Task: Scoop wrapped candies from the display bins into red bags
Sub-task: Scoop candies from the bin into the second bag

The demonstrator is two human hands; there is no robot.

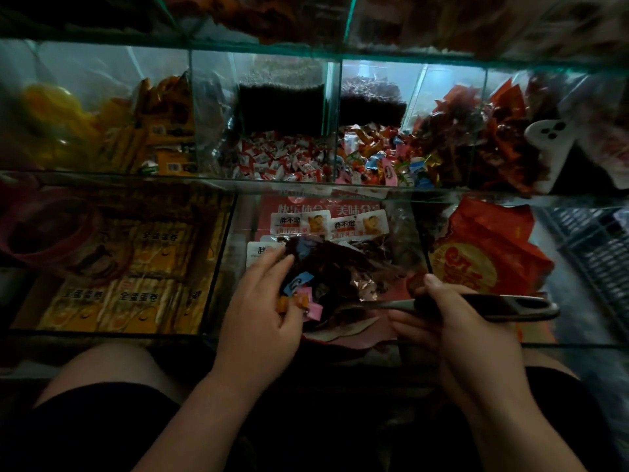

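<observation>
My right hand [452, 321] grips the dark handle of a metal scoop [483, 306] that lies level over the front middle glass bin. The scoop's bowl points left and is heaped with wrapped candies [306, 287] in blue, pink, orange and dark wrappers. My left hand [262, 308] rests against the left side of that heap, fingers curled on the candies. A red bag [354, 330] shows crumpled under the scoop; its mouth is hidden. Behind, one bin holds red-and-white candies [275, 158] and its neighbour mixed colourful candies [377, 158].
Glass bin walls and edges [306, 185] cross the view. Yellow snack packs [136, 267] fill the front left bin, white packets [326, 223] lie in the middle one, and a large red-orange packet [486, 253] sits at right. A white scoop [548, 148] stands in the back right bin.
</observation>
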